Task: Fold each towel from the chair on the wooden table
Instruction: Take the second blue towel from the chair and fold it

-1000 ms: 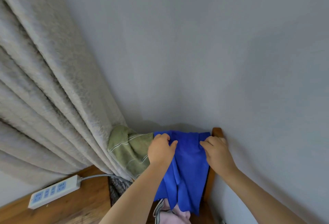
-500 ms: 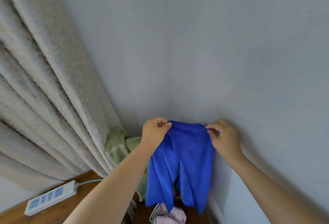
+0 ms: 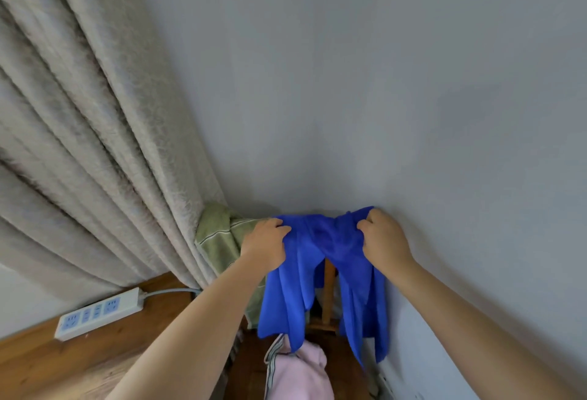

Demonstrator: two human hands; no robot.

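A blue towel (image 3: pixel 320 272) hangs in the air in front of the wooden chair (image 3: pixel 327 288), its top edge bunched between my hands. My left hand (image 3: pixel 265 245) grips its upper left corner and my right hand (image 3: pixel 382 239) grips its upper right corner. The cloth droops in two long folds, with the chair's back post showing through the gap. A green striped towel (image 3: pixel 219 237) stays draped over the chair back at the left, partly behind the curtain. A pink towel (image 3: pixel 298 371) lies crumpled on the chair seat below.
A grey wall rises close behind the chair. A heavy beige curtain (image 3: pixel 95 145) fills the left side. A white power strip (image 3: pixel 98 312) with its cable lies on the wooden table (image 3: pixel 63 364) at lower left.
Both hands took hold of the blue towel on the chair back and lifted it off. Since then the hands have spread apart and the top edge sags between them.
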